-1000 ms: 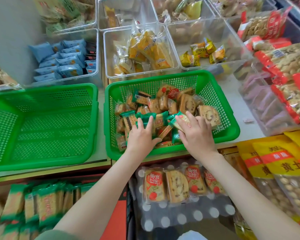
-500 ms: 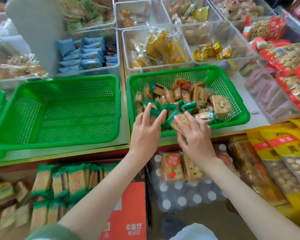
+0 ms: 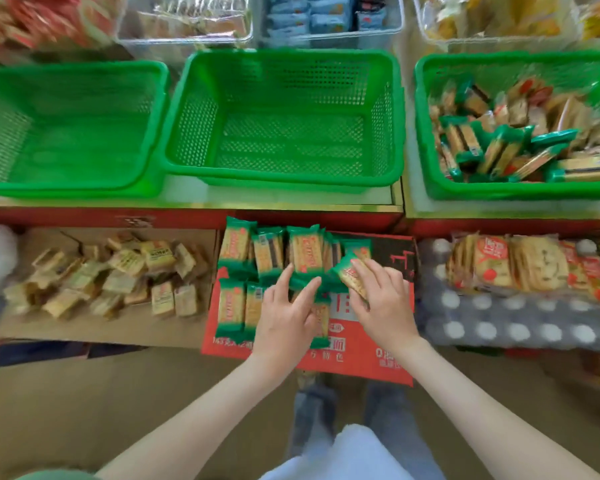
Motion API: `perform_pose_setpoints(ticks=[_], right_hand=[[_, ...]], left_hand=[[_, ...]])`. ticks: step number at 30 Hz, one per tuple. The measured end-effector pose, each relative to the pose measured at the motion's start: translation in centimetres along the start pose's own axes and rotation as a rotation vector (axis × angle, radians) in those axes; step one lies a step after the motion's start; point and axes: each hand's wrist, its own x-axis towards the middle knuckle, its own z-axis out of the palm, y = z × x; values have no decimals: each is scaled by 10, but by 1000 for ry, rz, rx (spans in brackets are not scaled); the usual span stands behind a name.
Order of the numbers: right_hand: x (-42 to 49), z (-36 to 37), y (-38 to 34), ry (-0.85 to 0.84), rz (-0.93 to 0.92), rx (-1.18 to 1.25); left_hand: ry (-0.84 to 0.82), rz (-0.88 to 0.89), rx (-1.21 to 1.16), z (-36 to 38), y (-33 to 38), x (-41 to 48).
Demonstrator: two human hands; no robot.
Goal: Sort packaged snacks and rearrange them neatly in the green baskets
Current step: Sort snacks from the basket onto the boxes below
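Three green baskets stand on the shelf: a left one [image 3: 66, 174] and a middle one [image 3: 284, 174] hold nothing, and the right one [image 3: 492, 192] holds mixed snack packs [image 3: 499, 140]. Below the shelf, green-wrapped cracker packs [image 3: 267, 254] lie in rows on a red carton [image 3: 378, 355]. My right hand [image 3: 385, 303] grips one green cracker pack [image 3: 352, 273] over that carton. My left hand [image 3: 288, 313] lies with straight fingers on the packs beside it.
A brown box [image 3: 84, 327] of pale yellow packs [image 3: 118, 275] sits left of the carton. Red-labelled cake packs [image 3: 523, 265] lie on a dotted grey bundle [image 3: 499, 323] at the right. Clear bins [image 3: 329, 26] of snacks stand behind the baskets. My legs [image 3: 343, 420] are below.
Both hands have left the right basket and come down to the red carton, the right one carrying a green pack. The view has swung left and down.
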Motion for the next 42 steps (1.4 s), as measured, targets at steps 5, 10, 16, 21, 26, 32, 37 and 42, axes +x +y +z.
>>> perform_pose_setpoints(ticks=[5, 10, 16, 21, 26, 32, 37, 42], right_hand=[[-32, 32, -14, -81, 21, 10], [-47, 69, -29, -214, 79, -19], [-37, 91, -47, -368, 211, -38], [-30, 89, -50, -381, 339, 213], [-27, 78, -46, -331, 372, 320], [-33, 52, -28, -271, 251, 222], [-24, 19, -6, -183, 210, 186], [-4, -29, 40, -13, 225, 183]], left_hand=[[-106, -67, 88, 23, -36, -18], [-207, 1, 227, 50, -53, -11], [-204, -33, 214, 72, -55, -11], [-228, -144, 31, 74, -54, -10], [-205, -164, -179, 64, -44, -7], [-142, -37, -93, 40, -30, -8], [164, 377, -49, 8, 28, 25], [219, 398, -89, 7, 82, 82]])
